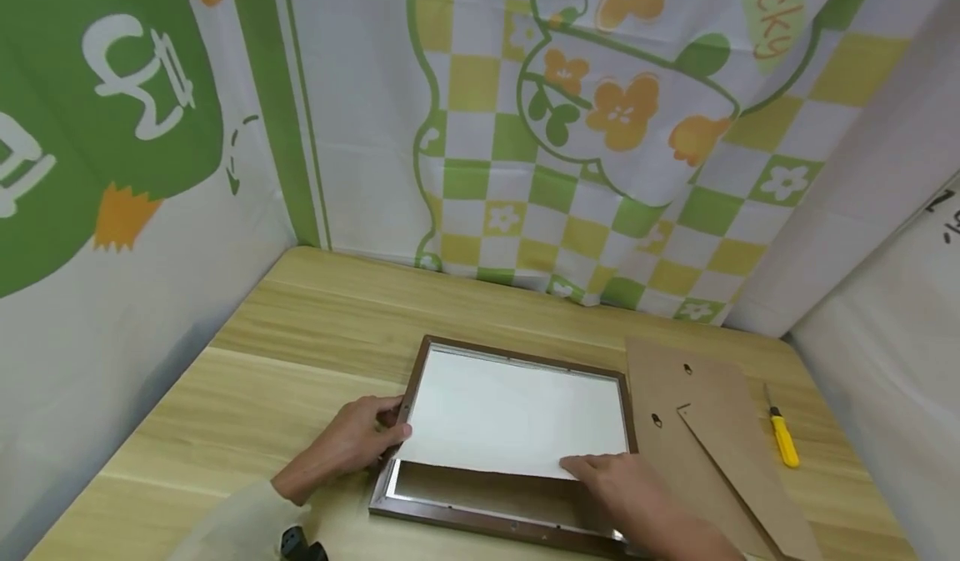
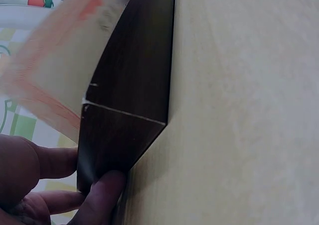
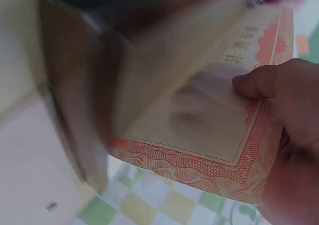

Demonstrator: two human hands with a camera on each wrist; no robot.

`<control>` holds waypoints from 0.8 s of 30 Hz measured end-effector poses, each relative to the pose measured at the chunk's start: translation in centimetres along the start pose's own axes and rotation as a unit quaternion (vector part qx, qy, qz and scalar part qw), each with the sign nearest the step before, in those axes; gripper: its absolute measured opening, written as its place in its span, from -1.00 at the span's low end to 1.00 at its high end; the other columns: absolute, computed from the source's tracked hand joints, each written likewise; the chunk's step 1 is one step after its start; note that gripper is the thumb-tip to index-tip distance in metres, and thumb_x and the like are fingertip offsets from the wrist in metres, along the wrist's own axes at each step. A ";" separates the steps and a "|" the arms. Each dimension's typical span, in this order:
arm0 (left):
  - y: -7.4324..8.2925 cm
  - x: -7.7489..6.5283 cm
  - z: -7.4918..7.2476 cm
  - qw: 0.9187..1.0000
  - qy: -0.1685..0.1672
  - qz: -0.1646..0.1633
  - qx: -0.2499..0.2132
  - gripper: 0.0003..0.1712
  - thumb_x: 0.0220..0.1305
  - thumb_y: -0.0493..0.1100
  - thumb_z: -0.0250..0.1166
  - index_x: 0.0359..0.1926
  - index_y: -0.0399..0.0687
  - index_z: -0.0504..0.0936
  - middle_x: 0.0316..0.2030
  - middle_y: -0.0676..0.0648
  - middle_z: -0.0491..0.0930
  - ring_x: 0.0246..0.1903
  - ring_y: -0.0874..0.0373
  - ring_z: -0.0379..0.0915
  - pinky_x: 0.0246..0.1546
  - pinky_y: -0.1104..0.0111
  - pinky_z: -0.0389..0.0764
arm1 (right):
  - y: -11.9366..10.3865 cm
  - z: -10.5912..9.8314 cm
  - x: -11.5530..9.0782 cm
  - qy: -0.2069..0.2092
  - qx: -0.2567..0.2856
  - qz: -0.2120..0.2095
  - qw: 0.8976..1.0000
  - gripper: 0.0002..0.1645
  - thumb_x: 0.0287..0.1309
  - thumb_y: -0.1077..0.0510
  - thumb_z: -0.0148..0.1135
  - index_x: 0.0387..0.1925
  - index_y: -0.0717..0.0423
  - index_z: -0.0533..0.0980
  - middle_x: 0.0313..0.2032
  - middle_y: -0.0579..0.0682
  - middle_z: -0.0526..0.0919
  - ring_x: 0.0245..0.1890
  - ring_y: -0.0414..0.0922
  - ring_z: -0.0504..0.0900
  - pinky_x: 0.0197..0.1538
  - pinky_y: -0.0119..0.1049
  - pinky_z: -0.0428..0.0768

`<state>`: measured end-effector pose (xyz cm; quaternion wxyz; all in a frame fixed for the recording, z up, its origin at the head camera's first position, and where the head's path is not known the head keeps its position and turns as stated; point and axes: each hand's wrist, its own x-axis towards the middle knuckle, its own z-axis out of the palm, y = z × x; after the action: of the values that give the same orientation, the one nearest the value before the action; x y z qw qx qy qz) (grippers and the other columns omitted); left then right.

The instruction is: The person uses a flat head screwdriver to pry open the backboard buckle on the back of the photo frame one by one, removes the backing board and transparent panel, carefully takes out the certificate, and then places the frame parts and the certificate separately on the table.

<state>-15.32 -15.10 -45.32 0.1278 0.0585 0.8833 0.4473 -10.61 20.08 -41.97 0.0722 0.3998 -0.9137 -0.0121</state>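
A brown picture frame (image 1: 450,511) lies on the table with its back side up. My left hand (image 1: 360,433) grips its left rail, with the thumb on top; the left wrist view shows fingers and thumb around the dark frame edge (image 2: 127,85). My right hand (image 1: 618,486) pinches the near edge of a certificate (image 1: 510,407), whose white back faces up in the head view. The sheet sits tilted within the frame, its near edge raised above the opening. From below, the right wrist view shows the certificate's red ornamental border (image 3: 199,168) and my thumb on the printed side.
A brown backboard (image 1: 712,378) with small hooks and a fold-out stand (image 1: 738,478) lies right of the frame. Further right is a screwdriver (image 1: 783,438) with a yellow handle. Patterned cloth (image 1: 480,169) hangs behind the wooden table (image 1: 300,328), and pale cloth walls stand at both sides.
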 end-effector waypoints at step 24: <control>0.0 -1.8 0.5 0.998 0.047 0.008 0.044 -0.45 0.04 -0.25 0.27 0.12 -0.28 0.48 -0.46 -0.03 0.42 -0.68 0.25 0.27 -0.81 0.50 0.36 | 14.8 -8.6 6.7 0.072 0.218 0.220 0.948 -0.74 0.24 0.11 0.10 -0.13 0.18 0.53 -0.39 0.10 0.63 -0.55 -0.21 0.48 -0.51 -0.39 0.45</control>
<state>-13.45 -15.11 -45.32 0.0799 0.0496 0.9067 0.4112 -24.64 25.59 -31.44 0.0501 0.1944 -0.9516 0.2326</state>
